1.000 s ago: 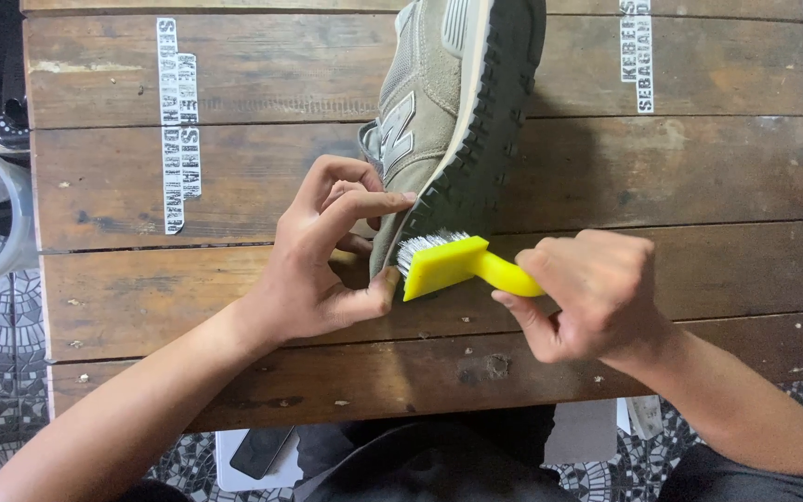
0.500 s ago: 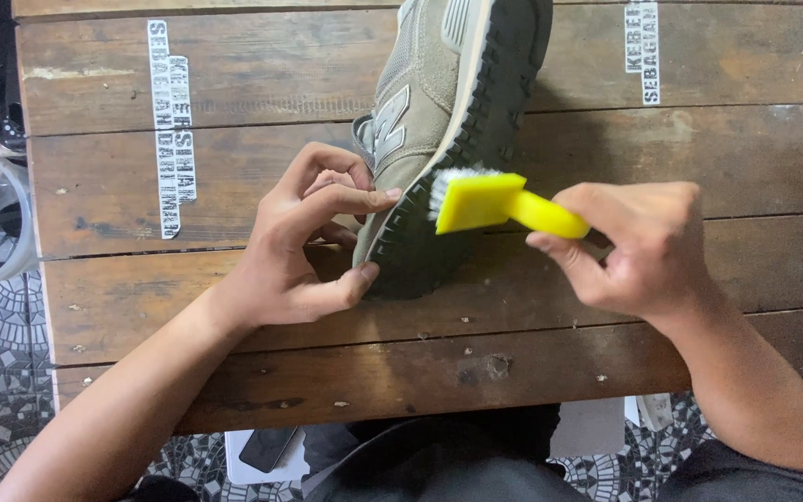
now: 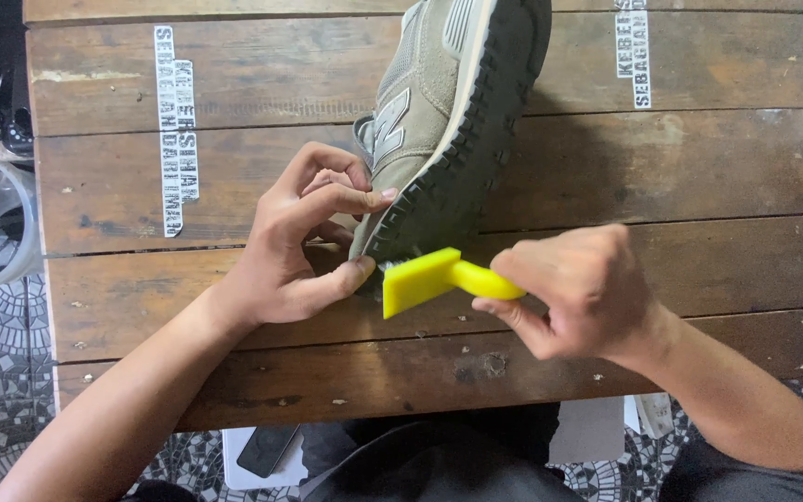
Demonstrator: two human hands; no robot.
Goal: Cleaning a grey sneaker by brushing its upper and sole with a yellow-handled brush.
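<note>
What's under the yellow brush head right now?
Under the yellow brush is the wooden table; its bristles meet the shoe sole near the left hand. The head covers the contact spot.

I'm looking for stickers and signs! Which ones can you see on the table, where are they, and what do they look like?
Left label: on the wooden table, left of the shoe that the left hand holds; a tall white strip with dark lettering running sideways, worn in places.
Right label: near the table's top right edge; a shorter white strip with dark lettering, cut off by the picture's top.
No packages or lit screens can be made out.
</note>
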